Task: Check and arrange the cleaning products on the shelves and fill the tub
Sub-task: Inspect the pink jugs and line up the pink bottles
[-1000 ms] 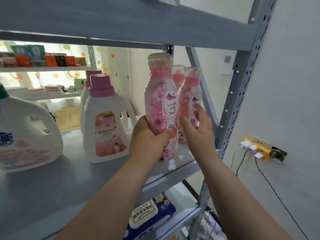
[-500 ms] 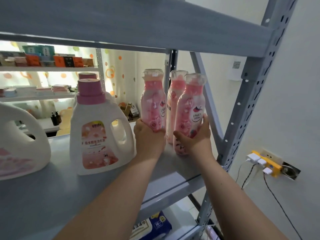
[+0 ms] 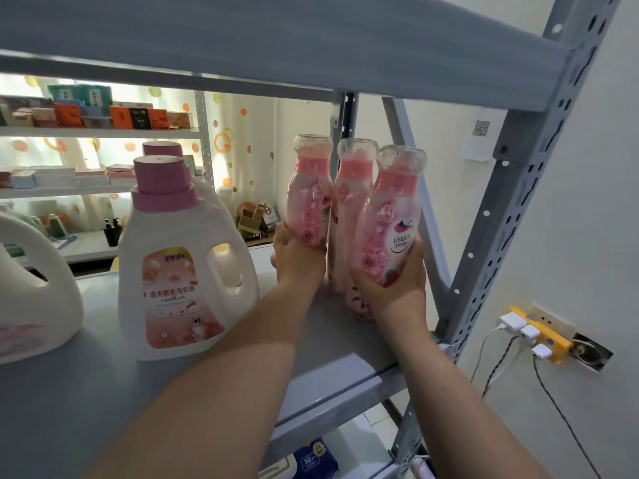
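1. The left hand (image 3: 299, 257) grips the lower body of the left pink bottle (image 3: 309, 198), with fingers and thumb curled tight round it. The hand hides the bottle's base, so I cannot tell whether it rests on the shelf (image 3: 328, 344).
2. The right hand (image 3: 390, 288) is clamped round the lower half of the right pink bottle (image 3: 392, 216), thumb on the near side and fingers wrapped behind. The bottle's base shows below the hand, down at the shelf board, and its top leans a little to the right.
3. A middle pink bottle (image 3: 350, 209) stands between and just behind the two held ones, and neither hand holds it.
4. All three bottles are at the right end of the grey shelf, near the perforated upright post (image 3: 518, 209).
5. The right bottle's white label has a red and blue mark above lettering that starts "UYA". The rest, and the small characters under it, are too small to read for sure.
6. The white detergent jug (image 3: 179, 271) with a pink cap stands to the left of the hands. Its pink label carries a line of Chinese characters and, below it, "PERFUME".
7. A second pink cap (image 3: 162, 148) shows behind that jug, and another white jug (image 3: 34, 288) is cut off by the left edge.
8. On the shelf below lies a blue pack (image 3: 316, 459) marked "50".
9. A QR code (image 3: 481, 127) is on the wall, and a yellow power strip (image 3: 539, 335) holds white plugs.
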`<state>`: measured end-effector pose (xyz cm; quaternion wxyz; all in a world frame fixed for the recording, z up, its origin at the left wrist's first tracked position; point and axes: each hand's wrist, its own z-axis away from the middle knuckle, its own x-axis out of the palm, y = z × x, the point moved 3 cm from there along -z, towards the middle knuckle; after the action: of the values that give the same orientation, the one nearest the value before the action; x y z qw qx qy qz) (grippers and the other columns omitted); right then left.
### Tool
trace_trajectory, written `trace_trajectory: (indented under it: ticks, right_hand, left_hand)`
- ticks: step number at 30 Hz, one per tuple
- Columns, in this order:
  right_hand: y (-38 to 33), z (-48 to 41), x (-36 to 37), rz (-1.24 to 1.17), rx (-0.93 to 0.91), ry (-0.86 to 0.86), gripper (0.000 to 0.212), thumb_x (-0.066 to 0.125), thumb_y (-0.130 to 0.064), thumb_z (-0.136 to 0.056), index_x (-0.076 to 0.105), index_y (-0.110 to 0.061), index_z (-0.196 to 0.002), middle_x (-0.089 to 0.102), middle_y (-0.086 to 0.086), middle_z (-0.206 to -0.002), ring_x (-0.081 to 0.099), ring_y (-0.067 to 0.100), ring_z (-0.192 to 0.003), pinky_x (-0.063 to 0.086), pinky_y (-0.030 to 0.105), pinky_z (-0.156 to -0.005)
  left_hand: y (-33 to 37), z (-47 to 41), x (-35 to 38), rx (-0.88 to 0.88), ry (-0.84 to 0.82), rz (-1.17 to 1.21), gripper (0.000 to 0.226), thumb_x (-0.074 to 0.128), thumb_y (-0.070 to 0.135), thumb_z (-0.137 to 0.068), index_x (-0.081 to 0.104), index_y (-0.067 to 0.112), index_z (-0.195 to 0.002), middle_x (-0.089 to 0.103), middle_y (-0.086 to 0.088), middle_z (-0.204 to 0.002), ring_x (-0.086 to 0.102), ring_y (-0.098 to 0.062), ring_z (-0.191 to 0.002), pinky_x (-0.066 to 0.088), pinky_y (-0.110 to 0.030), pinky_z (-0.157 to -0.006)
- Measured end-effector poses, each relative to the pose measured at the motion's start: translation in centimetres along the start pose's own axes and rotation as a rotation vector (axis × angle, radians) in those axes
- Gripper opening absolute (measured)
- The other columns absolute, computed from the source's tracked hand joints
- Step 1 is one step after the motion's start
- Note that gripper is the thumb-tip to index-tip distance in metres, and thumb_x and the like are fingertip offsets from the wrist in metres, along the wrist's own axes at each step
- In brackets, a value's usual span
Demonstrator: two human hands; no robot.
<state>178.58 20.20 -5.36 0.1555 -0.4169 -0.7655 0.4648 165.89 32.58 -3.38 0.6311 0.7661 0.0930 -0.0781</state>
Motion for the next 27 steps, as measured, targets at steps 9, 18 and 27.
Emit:
trace_trajectory:
  ticks: [9,18,27]
  right_hand:
    - [1.1,0.4,-0.1,-0.006,-0.011,0.095,0.112,0.090,-0.038,-0.071,0.023,-0.029,-0.160,0.049,0.000,-0.138,0.054,0.013,-0.124,0.055,0.030,-0.098]
    - [1.9,0.5,0.1,-0.028,-0.006,0.130,0.119,0.090,-0.027,-0.075,0.012,-0.030,-0.164,0.044,0.000,-0.139,0.050,0.009,-0.124,0.044,0.002,-0.084]
    - [1.3,0.8,-0.2,-0.002,0.000,0.163,0.120,0.081,-0.042,-0.069,0.007,-0.037,-0.163,0.046,0.005,-0.139,0.052,0.018,-0.125,0.055,0.040,-0.100]
  left_hand:
    - [0.3,-2.5,1.4,0.015,-0.040,-0.098,0.077,0.074,0.023,-0.085,0.028,0.016,-0.147,0.048,-0.008,-0.137,0.053,-0.037,-0.124,0.050,-0.051,-0.103]
    - [1.3,1.3,0.4,0.356,0.033,-0.109,0.058,0.060,0.045,-0.082,0.043,0.013,-0.127,0.048,-0.006,-0.123,0.049,-0.027,-0.115,0.049,-0.048,-0.098]
    - [1.8,2.5,3.0,0.381,-0.154,-0.432,0.088,0.074,0.037,-0.087,0.024,0.003,-0.151,0.031,-0.020,-0.156,0.030,-0.039,-0.147,0.028,-0.046,-0.121]
